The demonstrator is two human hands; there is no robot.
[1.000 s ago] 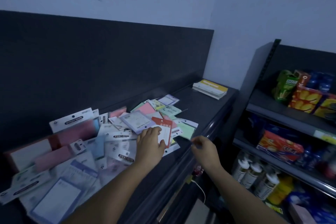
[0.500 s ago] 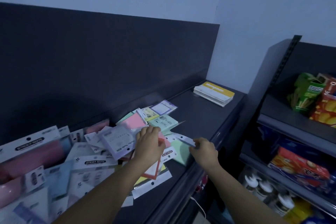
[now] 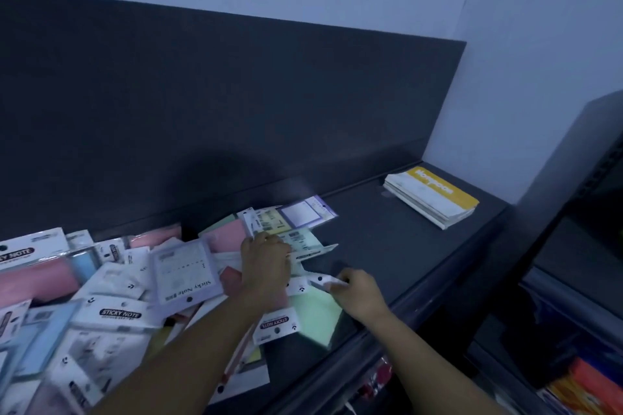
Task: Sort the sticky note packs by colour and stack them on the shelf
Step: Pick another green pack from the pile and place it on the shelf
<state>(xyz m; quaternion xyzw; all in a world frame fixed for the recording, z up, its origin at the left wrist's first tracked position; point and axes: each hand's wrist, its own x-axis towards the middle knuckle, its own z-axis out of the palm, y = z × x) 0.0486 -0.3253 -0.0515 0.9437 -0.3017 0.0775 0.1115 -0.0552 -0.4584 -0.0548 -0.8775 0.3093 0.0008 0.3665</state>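
Observation:
A loose heap of sticky note packs point(image 3: 101, 293) in pink, blue, green, purple and white covers the left half of the dark shelf point(image 3: 381, 246). My left hand point(image 3: 266, 263) lies palm down on the heap's right side, its fingertips at a pale green pack with barcode labels point(image 3: 300, 241). My right hand point(image 3: 354, 290) pinches the white header of a green pack point(image 3: 315, 317) near the shelf's front edge. A purple-framed pack point(image 3: 183, 271) lies just left of my left hand.
A stack of yellow-and-white packs point(image 3: 431, 199) sits at the shelf's far right end. A dark back panel point(image 3: 236, 104) rises behind the shelf. To the right stands another rack point(image 3: 580, 246) with colourful goods low down.
The view has swung left and closer to the shelf. My left hand has slid further up over the heap. My right hand keeps its pinch on the green pack's white header.

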